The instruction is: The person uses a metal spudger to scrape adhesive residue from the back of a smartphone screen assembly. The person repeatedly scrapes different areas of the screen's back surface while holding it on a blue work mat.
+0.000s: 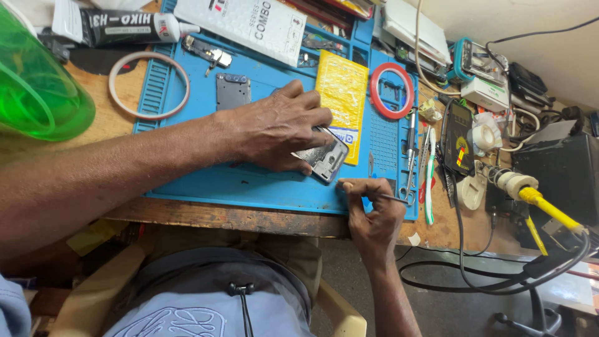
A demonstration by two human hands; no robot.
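My left hand [281, 128] presses down on an opened phone body [326, 159] that lies on the blue work mat [249, 181]. Its fingers cover most of the phone, so only the camera end shows. My right hand [373, 215] is closed around a thin metal tool [394, 200] at the mat's near edge, just below the phone. The tool's tip end near the phone is hidden by my fingers. A small grey metal plate [233, 91] lies on the mat behind my left hand.
A yellow sheet [342, 87] and a red tape ring [392, 90] lie on the mat's right side. A pale tape ring [148, 85], a black glue tube [121, 26] and a green transparent container [34, 93] are at left. Tools, a multimeter [460, 138] and cables crowd the right.
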